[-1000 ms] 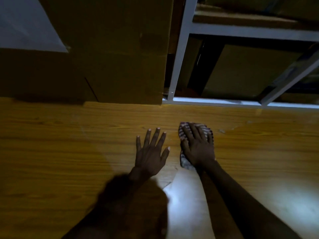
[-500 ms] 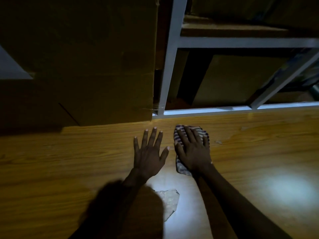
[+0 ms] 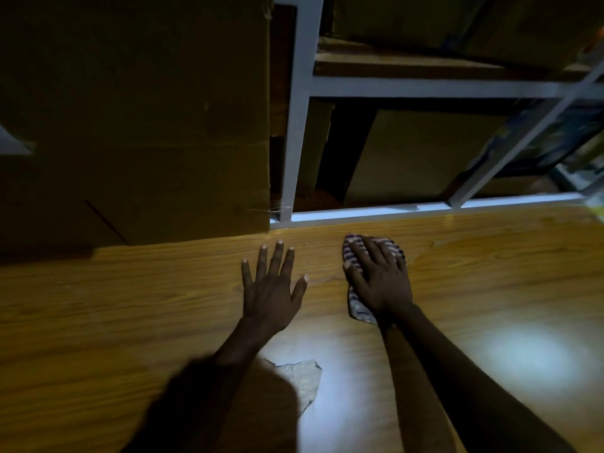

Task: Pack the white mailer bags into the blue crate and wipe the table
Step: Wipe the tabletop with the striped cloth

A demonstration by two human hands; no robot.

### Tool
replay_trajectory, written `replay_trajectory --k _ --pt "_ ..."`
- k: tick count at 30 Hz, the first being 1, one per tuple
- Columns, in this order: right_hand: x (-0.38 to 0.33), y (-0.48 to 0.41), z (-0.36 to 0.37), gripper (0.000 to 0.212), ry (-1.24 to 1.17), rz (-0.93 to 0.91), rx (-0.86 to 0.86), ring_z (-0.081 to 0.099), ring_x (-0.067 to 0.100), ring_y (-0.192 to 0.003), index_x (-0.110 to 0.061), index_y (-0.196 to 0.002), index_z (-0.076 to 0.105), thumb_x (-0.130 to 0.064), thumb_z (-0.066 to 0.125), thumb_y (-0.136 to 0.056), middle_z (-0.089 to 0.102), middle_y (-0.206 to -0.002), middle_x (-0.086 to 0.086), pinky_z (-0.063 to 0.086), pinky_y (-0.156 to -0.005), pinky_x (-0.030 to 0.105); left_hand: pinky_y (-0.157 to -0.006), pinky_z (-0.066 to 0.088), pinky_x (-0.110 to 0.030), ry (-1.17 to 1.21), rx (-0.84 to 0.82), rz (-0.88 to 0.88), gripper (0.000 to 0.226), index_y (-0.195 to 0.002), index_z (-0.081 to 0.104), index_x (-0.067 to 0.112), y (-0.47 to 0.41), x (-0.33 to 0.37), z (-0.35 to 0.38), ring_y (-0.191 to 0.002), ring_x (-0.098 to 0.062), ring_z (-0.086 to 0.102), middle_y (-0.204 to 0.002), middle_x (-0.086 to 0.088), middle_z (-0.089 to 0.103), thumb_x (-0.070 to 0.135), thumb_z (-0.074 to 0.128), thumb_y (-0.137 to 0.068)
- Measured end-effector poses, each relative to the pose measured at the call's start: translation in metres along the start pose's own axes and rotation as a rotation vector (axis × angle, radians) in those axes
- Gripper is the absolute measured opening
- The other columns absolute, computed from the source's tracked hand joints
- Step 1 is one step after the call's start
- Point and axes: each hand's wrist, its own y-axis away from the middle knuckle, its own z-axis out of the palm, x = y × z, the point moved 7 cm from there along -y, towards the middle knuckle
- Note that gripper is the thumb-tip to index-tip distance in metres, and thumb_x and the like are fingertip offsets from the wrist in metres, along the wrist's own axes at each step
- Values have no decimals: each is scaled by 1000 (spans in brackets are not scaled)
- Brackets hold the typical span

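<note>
My right hand [image 3: 379, 279] lies flat with spread fingers on a striped cloth [image 3: 358, 310], pressing it onto the wooden table [image 3: 114, 322] close to the far edge. The cloth shows around the fingers and below the palm. My left hand [image 3: 273, 286] rests flat on the bare tabletop just left of it, fingers straight and spread, holding nothing. No white mailer bags and no blue crate are in view. The scene is dim.
A large cardboard box [image 3: 147, 125] stands against the table's far edge at the left. A grey metal shelf frame [image 3: 299, 125] with boxes behind it runs along the far right. A chipped patch [image 3: 300, 377] marks the tabletop near my left forearm.
My right hand has slid the cloth to the right and slightly farther, opening a gap from my left hand. The view has shifted so the table's far edge sits lower in frame.
</note>
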Motion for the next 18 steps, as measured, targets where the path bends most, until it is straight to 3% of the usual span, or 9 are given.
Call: replay_trajectory --k 5,9,13,18 --pt "-17 42 11 68 44 -122 -23 4 16 -156 -43 -160 12 -71 9 -98 4 -169 -11 8 -123 52 -123 -4 -61 -6 17 -24 72 -164 8 33 34 21 2 -158 -26 -7 -172 6 -4 69 13 -101" --pt "13 89 5 67 32 -61 33 15 20 -155 -40 -159 17 -68 9 -99 10 -168 -8 15 -122 51 -123 0 -63 7 29 -25 70 -164 15 32 78 50 14 -159 -28 -2 -172 4 3 67 17 -103" --pt "-7 160 23 63 40 -230 -11 7 16 -156 -44 -159 11 -68 17 -101 4 -169 -11 11 -123 52 -122 9 -64 -27 47 -28 70 -164 16 31 126 81 28 -159 -29 5 -172 4 6 65 24 -104" --pt "44 199 15 65 41 -104 35 14 18 -155 -40 -160 16 -66 19 -102 9 -168 -8 12 -120 51 -124 6 -61 -29 52 -36 69 -164 15 30 184 117 36 -159 -26 1 -172 3 6 62 30 -105"
